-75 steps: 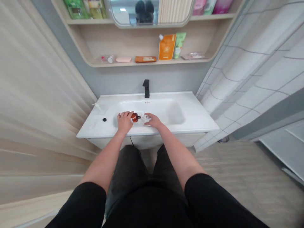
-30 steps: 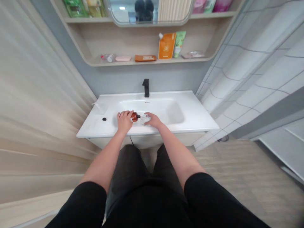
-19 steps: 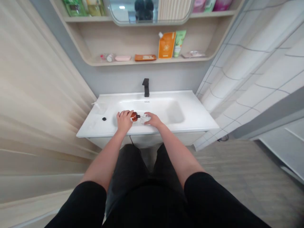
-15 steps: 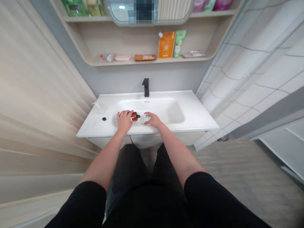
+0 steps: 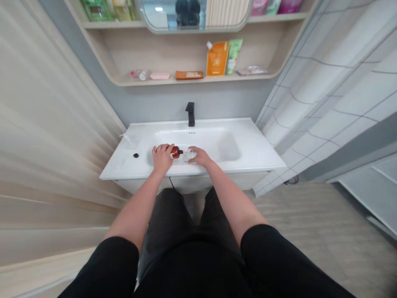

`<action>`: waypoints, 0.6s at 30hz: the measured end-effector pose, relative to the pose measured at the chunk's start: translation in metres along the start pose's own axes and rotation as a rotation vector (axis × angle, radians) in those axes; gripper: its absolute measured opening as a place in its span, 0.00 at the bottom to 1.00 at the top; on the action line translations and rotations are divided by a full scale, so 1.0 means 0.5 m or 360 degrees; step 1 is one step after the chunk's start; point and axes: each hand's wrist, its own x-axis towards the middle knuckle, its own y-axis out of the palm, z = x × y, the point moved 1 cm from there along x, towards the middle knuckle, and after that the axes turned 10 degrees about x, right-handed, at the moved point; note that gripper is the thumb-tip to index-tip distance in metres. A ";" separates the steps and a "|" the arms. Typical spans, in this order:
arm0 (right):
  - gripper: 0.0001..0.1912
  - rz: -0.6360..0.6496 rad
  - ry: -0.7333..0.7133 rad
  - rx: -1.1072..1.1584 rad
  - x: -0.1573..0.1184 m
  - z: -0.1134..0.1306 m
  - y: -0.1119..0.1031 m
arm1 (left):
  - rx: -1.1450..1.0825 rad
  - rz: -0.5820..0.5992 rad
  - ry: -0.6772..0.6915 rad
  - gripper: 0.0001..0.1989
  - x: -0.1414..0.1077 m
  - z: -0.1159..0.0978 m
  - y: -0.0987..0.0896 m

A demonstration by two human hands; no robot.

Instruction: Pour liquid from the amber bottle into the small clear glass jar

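Observation:
My left hand [image 5: 162,159] is wrapped round an amber bottle [image 5: 175,152], which lies tilted on its side over the basin with its dark neck pointing right. Facing that neck, my right hand [image 5: 199,157] grips a clear container [image 5: 187,155] whose exact shape I cannot make out. The bottle's neck is at the container's mouth; whether they touch cannot be seen. Both hands are above the front part of the white sink [image 5: 229,145]. A small black cap [image 5: 135,155] lies on the counter to the left of the basin.
A black faucet [image 5: 191,114] stands behind the basin. On the left of the counter is a clear, pale item with a pump-like top [image 5: 125,136]. The shelf above holds an orange pouch [image 5: 217,58], a green tube [image 5: 234,56] and an orange packet [image 5: 189,75].

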 end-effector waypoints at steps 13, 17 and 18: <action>0.44 -0.0001 -0.0010 0.0017 0.002 -0.007 0.001 | 0.0023 -0.0034 0.0028 0.31 0.000 0.002 0.006; 0.45 -0.0008 0.0011 0.0011 0.003 -0.009 0.001 | 0.0021 -0.0063 0.0035 0.31 0.000 0.003 0.008; 0.45 -0.0006 0.0007 0.0013 0.004 -0.010 0.001 | 0.0018 -0.0069 0.0035 0.30 0.000 0.003 0.009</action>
